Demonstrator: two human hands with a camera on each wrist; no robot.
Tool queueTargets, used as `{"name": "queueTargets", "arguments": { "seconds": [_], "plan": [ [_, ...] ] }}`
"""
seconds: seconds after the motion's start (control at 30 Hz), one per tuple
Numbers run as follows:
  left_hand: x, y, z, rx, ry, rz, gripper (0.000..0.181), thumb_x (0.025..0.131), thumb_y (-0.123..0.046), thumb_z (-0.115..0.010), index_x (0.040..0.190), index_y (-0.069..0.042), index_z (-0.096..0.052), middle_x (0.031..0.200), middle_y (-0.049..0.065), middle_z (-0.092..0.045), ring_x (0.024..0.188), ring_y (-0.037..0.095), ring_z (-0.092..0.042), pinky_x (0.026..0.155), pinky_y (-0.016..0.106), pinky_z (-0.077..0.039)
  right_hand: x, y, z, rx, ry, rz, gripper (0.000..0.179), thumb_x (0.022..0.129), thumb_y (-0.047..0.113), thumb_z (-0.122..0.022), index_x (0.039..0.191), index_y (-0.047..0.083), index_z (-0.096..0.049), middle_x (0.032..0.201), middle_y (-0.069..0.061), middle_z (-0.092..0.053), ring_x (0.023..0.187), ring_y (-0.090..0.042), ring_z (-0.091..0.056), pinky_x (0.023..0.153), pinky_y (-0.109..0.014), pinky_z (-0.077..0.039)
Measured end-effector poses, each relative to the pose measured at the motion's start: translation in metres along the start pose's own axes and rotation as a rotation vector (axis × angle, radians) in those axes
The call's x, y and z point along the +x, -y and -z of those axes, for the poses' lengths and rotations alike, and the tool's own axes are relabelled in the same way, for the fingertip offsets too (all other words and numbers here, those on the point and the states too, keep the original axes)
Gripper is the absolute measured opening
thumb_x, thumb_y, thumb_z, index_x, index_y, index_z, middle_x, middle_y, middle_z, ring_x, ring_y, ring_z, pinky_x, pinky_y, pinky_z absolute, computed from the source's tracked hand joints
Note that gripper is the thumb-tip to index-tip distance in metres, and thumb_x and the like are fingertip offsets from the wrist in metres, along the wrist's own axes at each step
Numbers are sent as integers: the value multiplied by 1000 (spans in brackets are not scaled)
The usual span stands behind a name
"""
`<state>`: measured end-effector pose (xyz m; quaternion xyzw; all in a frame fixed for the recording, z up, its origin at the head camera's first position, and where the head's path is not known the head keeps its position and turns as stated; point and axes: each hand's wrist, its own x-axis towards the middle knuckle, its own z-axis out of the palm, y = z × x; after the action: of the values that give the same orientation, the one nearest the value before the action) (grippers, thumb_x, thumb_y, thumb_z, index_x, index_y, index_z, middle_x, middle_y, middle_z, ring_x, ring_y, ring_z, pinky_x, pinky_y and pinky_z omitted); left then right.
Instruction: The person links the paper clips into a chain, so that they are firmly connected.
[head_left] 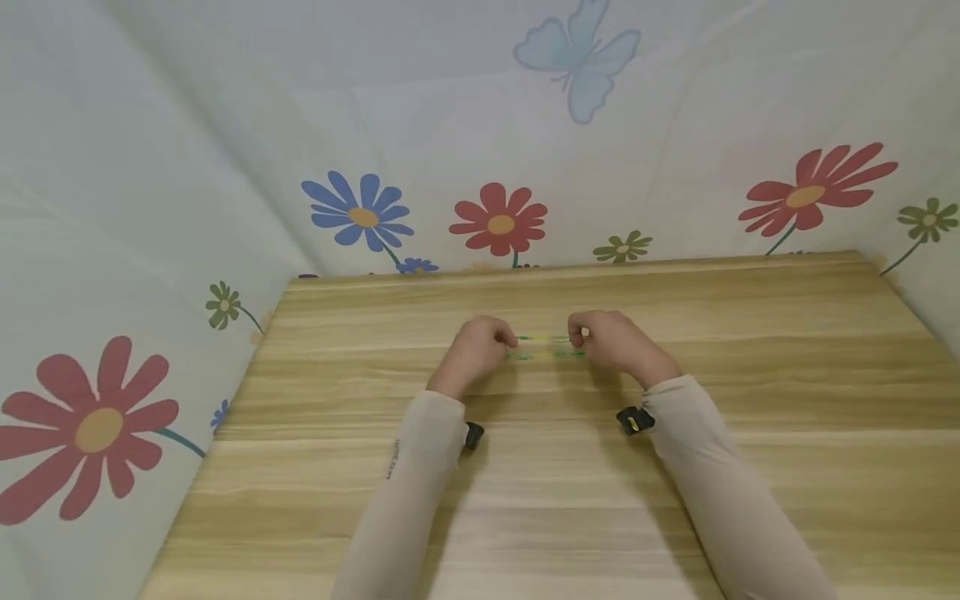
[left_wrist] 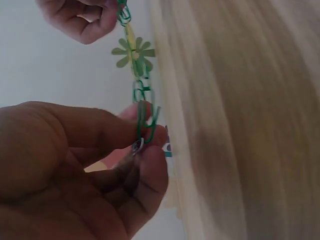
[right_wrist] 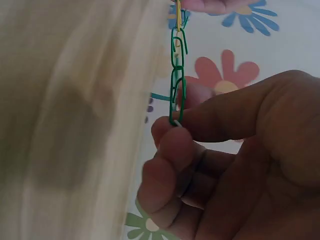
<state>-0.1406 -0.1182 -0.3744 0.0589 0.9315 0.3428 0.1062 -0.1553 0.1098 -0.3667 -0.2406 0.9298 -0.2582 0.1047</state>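
My left hand (head_left: 480, 343) and right hand (head_left: 611, 337) hold a chain of linked paper clips (head_left: 531, 356) stretched between them above the table. Green clips lie toward both ends, yellow ones near the middle. Two roughly parallel strands show in the head view; whether they join behind the fingers is hidden. In the left wrist view, thumb and fingertips pinch a whitish clip (left_wrist: 138, 145) below a green clip (left_wrist: 151, 131). The right wrist view shows the other thumb and fingertips pinching the end below a green clip (right_wrist: 171, 102), with a bit of white showing there.
A wood-grain table (head_left: 540, 517) spreads under both arms. Behind it and at the sides hangs a pale sheet (head_left: 435, 108) printed with flowers and a butterfly. Dark straps (head_left: 636, 420) sit at both wrists, by the light sleeves.
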Motion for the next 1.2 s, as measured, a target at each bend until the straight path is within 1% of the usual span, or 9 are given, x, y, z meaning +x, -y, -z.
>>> {"name": "queueTargets", "arguments": {
  "seconds": [0.07, 0.13, 0.23, 0.33, 0.47, 0.6, 0.87, 1.03, 1.2],
  "plan": [
    [1, 1, -2, 35, 41, -14, 21, 101, -2, -56, 112, -3, -74, 119, 10, -67, 115, 26, -59, 97, 40, -49, 3, 1, -6, -8, 46, -24, 29, 87, -13, -48, 100, 6, -67, 103, -14, -67, 82, -27, -55, 78, -44, -47],
    [0, 3, -5, 59, 85, -1, 25, 102, -4, -54, 122, -4, -70, 126, 12, -62, 122, 27, -56, 103, 42, -46, 5, 3, -14, -10, 98, -54, 32, 90, -11, -51, 112, 4, -68, 121, -18, -66, 103, -32, -59, 92, -48, -48],
    [-1, 9, -10, 107, 125, 4, 33, 102, -1, -50, 131, -6, -65, 129, 13, -54, 121, 26, -53, 105, 41, -43, 9, 6, -25, -23, 141, -73, 37, 89, -11, -53, 122, 2, -65, 128, -21, -63, 116, -35, -57, 100, -52, -45],
    [-1, 13, -11, 159, 138, -2, 37, 100, 1, -51, 133, -9, -63, 129, 13, -47, 120, 26, -48, 104, 41, -42, 12, 8, -29, -48, 147, -74, 37, 88, -10, -55, 122, 2, -62, 120, -20, -65, 104, -32, -59, 95, -49, -48],
    [-3, 16, -11, 227, 126, -23, 33, 98, -3, -57, 129, -11, -65, 140, 13, -43, 128, 29, -41, 107, 44, -39, 14, 8, -31, -42, 169, -70, 36, 88, -8, -58, 122, 3, -61, 108, -14, -66, 88, -27, -55, 80, -42, -47],
    [-2, 21, -12, 241, 118, -35, 34, 95, -4, -61, 128, -13, -65, 146, 13, -40, 134, 31, -38, 108, 46, -38, 16, 6, -33, -34, 185, -57, 38, 87, -6, -61, 124, 4, -60, 103, -11, -64, 83, -26, -53, 73, -38, -44],
    [0, 20, -12, 245, 157, -28, 48, 92, -15, -72, 137, -16, -59, 159, 17, -28, 146, 36, -25, 116, 55, -23, 16, -1, -31, -44, 180, -36, 40, 89, 3, -69, 128, 5, -60, 103, -10, -66, 84, -25, -55, 81, -43, -48],
    [1, 14, -13, 270, 188, -32, 55, 91, -21, -74, 142, -15, -53, 162, 17, -23, 149, 35, -19, 118, 56, -17, 14, -2, -31, -57, 134, -47, 38, 95, 16, -68, 130, 4, -59, 115, -14, -67, 93, -27, -58, 91, -50, -48],
    [1, 11, -13, 278, 197, -22, 60, 91, -23, -75, 145, -15, -50, 163, 17, -21, 150, 34, -18, 119, 56, -14, 12, 1, -32, -74, 117, -52, 44, 94, 27, -74, 127, 4, -59, 119, -17, -67, 104, -31, -61, 93, -52, -48]
  ]
}}
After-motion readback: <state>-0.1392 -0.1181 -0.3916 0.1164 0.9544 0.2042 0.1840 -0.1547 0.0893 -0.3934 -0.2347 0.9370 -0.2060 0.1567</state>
